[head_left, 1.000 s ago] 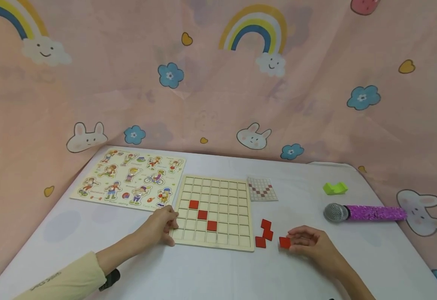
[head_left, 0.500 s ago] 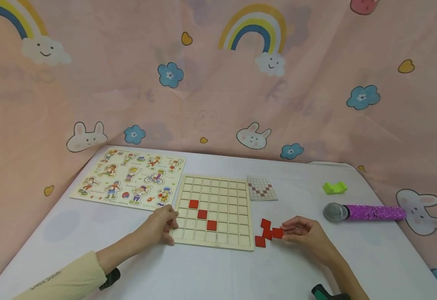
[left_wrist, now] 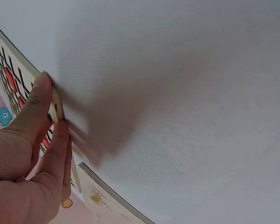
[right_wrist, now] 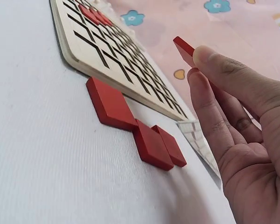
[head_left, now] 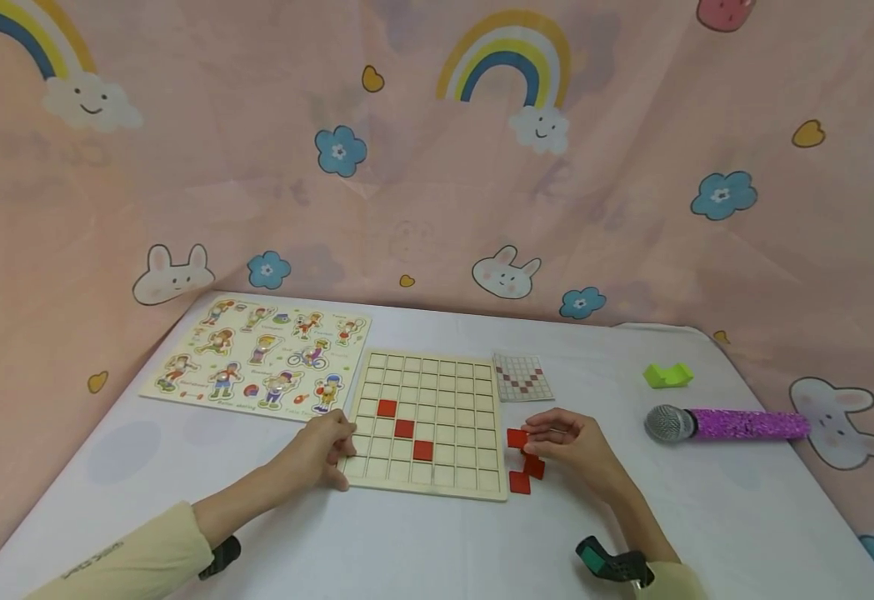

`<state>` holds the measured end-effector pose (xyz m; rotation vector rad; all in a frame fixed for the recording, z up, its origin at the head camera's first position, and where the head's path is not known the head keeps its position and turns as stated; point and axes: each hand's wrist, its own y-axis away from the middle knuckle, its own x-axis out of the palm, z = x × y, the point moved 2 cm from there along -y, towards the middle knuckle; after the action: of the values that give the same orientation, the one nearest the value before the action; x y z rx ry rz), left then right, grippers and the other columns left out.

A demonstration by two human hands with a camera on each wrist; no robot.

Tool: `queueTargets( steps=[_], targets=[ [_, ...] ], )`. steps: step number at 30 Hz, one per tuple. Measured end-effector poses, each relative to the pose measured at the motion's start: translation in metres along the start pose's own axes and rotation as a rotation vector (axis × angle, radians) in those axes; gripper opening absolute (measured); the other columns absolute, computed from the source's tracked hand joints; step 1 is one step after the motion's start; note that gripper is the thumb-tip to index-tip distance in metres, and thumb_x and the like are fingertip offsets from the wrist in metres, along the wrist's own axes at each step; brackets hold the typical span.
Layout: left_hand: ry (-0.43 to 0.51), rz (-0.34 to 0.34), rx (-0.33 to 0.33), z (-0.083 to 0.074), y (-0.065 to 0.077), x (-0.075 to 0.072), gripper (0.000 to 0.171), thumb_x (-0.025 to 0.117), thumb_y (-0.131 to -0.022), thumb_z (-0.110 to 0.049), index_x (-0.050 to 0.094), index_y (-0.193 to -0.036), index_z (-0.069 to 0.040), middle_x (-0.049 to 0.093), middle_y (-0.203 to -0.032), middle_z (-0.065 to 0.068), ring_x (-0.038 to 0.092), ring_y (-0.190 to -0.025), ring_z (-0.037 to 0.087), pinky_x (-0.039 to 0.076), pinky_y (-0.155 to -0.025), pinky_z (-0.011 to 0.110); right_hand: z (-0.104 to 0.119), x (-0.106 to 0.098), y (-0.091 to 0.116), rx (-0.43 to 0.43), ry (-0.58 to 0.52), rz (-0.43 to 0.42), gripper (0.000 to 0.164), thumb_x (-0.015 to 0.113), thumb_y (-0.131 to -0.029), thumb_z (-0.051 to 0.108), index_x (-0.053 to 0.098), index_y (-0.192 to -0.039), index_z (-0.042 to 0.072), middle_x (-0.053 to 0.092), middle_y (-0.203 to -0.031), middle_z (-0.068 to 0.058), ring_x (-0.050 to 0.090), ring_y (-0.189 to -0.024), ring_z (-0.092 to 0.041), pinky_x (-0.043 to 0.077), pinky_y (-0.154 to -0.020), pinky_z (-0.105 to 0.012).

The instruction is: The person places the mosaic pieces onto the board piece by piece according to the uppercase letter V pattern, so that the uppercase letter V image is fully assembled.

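Observation:
My right hand [head_left: 571,446] pinches a red square tile [right_wrist: 181,49] by its edge between thumb and fingertips. It holds the tile above several loose red tiles [right_wrist: 111,105] lying on the white table beside the board. My left hand [head_left: 324,446] grips the near left corner of a pale wooden grid board [head_left: 466,437], thumb and fingers on either side of that corner in the left wrist view. Three red tiles [head_left: 404,428] sit in the board's cells in a diagonal line. At the board's far right lies a small pattern card [head_left: 524,379] with a red V of squares.
A wooden picture puzzle [head_left: 207,362] with sports figures lies at the back left, close to the grid board. On the right are a purple glittery microphone [head_left: 747,425] and a lime-green plastic piece [head_left: 669,377]. A pink printed cloth [head_left: 422,200] hangs behind the table.
My right hand has moved left and away from me with the red tile, from the right of the loose tiles to over them by the board's edge. My left hand has stayed put.

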<state>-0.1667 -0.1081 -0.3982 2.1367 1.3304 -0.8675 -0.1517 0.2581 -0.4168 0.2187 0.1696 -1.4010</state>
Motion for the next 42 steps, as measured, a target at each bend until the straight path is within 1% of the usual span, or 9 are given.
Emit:
queueTargets(
  steps=[7, 10, 15, 23, 28, 32, 36, 42],
  targets=[
    [-0.003, 0.008, 0.009, -0.001, 0.000, 0.000, 0.037, 0.086, -0.052, 0.010, 0.057, -0.070, -0.004, 0.055, -0.094, 0.004, 0.044, -0.072, 0.014, 0.038, -0.059, 0.021, 0.001, 0.014, -0.016, -0.031, -0.007, -0.004, 0.040, 0.075, -0.082, 0.011, 0.059, -0.114, -0.006, 0.066, -0.107, -0.016, 0.068, -0.091, -0.016, 0.052, -0.081, -0.023],
    [0.001, 0.014, -0.006, -0.001, 0.000, 0.001, 0.037, 0.086, -0.052, 0.010, 0.058, -0.071, -0.004, 0.053, -0.092, 0.002, 0.044, -0.072, 0.013, 0.039, -0.059, 0.021, 0.003, 0.019, -0.024, -0.039, -0.011, 0.001, 0.040, 0.076, -0.082, 0.013, 0.061, -0.114, -0.005, 0.067, -0.108, -0.015, 0.068, -0.092, -0.016, 0.050, -0.083, -0.022],
    [-0.033, 0.006, -0.012, 0.001, 0.000, 0.002, 0.037, 0.087, -0.051, 0.009, 0.058, -0.070, -0.005, 0.055, -0.094, 0.002, 0.044, -0.072, 0.013, 0.038, -0.058, 0.021, 0.007, 0.026, -0.038, -0.051, -0.028, 0.000, 0.039, 0.076, -0.081, 0.012, 0.061, -0.114, -0.004, 0.067, -0.109, -0.015, 0.067, -0.092, -0.016, 0.051, -0.084, -0.023],
    [-0.053, 0.008, 0.029, 0.002, 0.000, 0.002, 0.037, 0.088, -0.052, 0.007, 0.059, -0.070, -0.004, 0.053, -0.091, 0.003, 0.044, -0.071, 0.013, 0.037, -0.057, 0.021, 0.018, 0.041, -0.054, -0.093, -0.035, -0.008, 0.037, 0.076, -0.081, 0.010, 0.063, -0.113, -0.003, 0.068, -0.108, -0.013, 0.067, -0.092, -0.015, 0.050, -0.085, -0.023],
    [-0.056, 0.007, 0.040, 0.002, 0.000, 0.002, 0.036, 0.088, -0.052, 0.007, 0.059, -0.071, -0.004, 0.054, -0.091, 0.004, 0.044, -0.071, 0.013, 0.037, -0.057, 0.021, 0.021, 0.052, -0.065, -0.102, -0.041, -0.007, 0.038, 0.076, -0.081, 0.009, 0.062, -0.114, -0.004, 0.068, -0.108, -0.014, 0.067, -0.092, -0.014, 0.050, -0.085, -0.023],
    [-0.051, 0.007, 0.050, 0.001, -0.001, 0.001, 0.036, 0.088, -0.052, 0.007, 0.059, -0.071, -0.004, 0.053, -0.089, 0.003, 0.044, -0.070, 0.014, 0.037, -0.056, 0.021, 0.023, 0.059, -0.073, -0.105, -0.061, -0.004, 0.039, 0.076, -0.081, 0.007, 0.062, -0.115, -0.005, 0.067, -0.108, -0.016, 0.068, -0.090, -0.015, 0.051, -0.084, -0.023],
    [-0.053, 0.003, 0.062, -0.001, -0.001, 0.000, 0.037, 0.088, -0.052, 0.007, 0.059, -0.071, -0.004, 0.053, -0.089, 0.003, 0.044, -0.070, 0.013, 0.037, -0.056, 0.021, 0.024, 0.067, -0.081, -0.101, -0.096, 0.011, 0.038, 0.077, -0.079, 0.006, 0.063, -0.113, -0.003, 0.068, -0.107, -0.014, 0.068, -0.090, -0.016, 0.052, -0.082, -0.026],
    [-0.046, 0.002, 0.073, 0.000, 0.000, -0.001, 0.037, 0.087, -0.052, 0.008, 0.058, -0.071, -0.004, 0.054, -0.092, 0.005, 0.044, -0.073, 0.014, 0.038, -0.058, 0.021, 0.024, 0.082, -0.091, -0.116, -0.128, 0.024, 0.038, 0.075, -0.080, 0.003, 0.062, -0.114, -0.006, 0.068, -0.107, -0.013, 0.067, -0.089, -0.013, 0.052, -0.080, -0.025]
  ],
)
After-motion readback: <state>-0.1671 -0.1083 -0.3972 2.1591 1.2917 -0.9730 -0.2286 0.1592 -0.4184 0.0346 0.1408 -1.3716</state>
